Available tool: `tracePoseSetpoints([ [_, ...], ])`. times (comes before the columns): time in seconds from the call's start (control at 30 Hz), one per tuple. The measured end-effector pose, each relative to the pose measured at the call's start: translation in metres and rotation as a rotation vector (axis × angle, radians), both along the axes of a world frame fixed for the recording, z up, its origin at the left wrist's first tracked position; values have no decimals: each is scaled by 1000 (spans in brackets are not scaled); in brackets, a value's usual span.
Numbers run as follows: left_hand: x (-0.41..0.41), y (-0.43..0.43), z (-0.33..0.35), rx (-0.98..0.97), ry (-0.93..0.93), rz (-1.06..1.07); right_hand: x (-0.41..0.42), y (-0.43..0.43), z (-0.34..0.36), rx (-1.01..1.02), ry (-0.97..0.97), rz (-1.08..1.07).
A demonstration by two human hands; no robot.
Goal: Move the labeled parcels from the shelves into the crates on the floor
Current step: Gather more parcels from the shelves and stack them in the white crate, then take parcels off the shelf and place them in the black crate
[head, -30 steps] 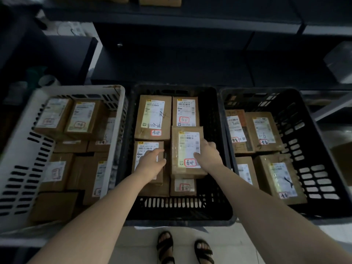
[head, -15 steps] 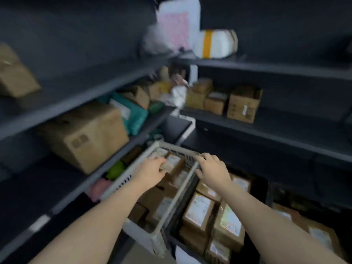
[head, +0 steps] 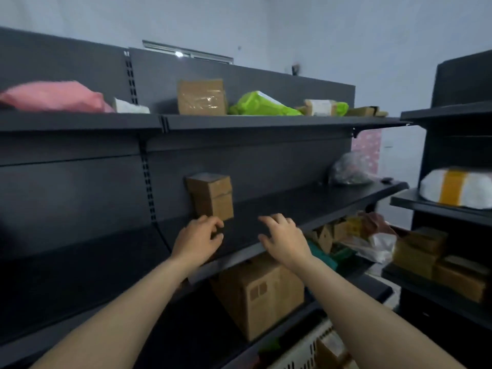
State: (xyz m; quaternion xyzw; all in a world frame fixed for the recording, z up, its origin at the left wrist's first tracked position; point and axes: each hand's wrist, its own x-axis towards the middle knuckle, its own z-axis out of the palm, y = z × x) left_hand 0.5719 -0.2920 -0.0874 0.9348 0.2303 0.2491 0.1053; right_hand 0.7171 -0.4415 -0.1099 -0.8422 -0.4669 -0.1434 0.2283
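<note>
A small stack of brown cardboard parcels stands upright against the back panel of the dark middle shelf. My left hand is raised just below and in front of the stack, fingers curled, holding nothing. A little to the right, my right hand hovers over the shelf's front edge with fingers spread and empty. A corner of the white crate with a parcel inside shows at the bottom.
The top shelf carries a taped brown box, a green bag and a pink bag. A big cardboard box sits on the lower shelf. A second shelving unit at right holds a white parcel with yellow tape.
My view has swung up from the floor crates to the shelves. Both hands left the parcel placed in the black crate and rose to the middle shelf, empty.
</note>
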Motion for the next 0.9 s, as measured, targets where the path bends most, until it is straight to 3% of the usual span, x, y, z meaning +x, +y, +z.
tracePoseSetpoints([
  [0.2,10,91,13,-243,-91,54,13,92,24,75,156,27],
  [0.33,37,126,12,-466,-156,34,36,139,36,100,154,-5],
  [0.57,95,160,24,-687,-317,51,73,215,58,61,199,48],
  [0.77,121,173,32,-1189,-543,133,89,250,53,134,150,95],
  [0.9,118,182,32,-1417,-701,99,84,250,45,138,104,358],
])
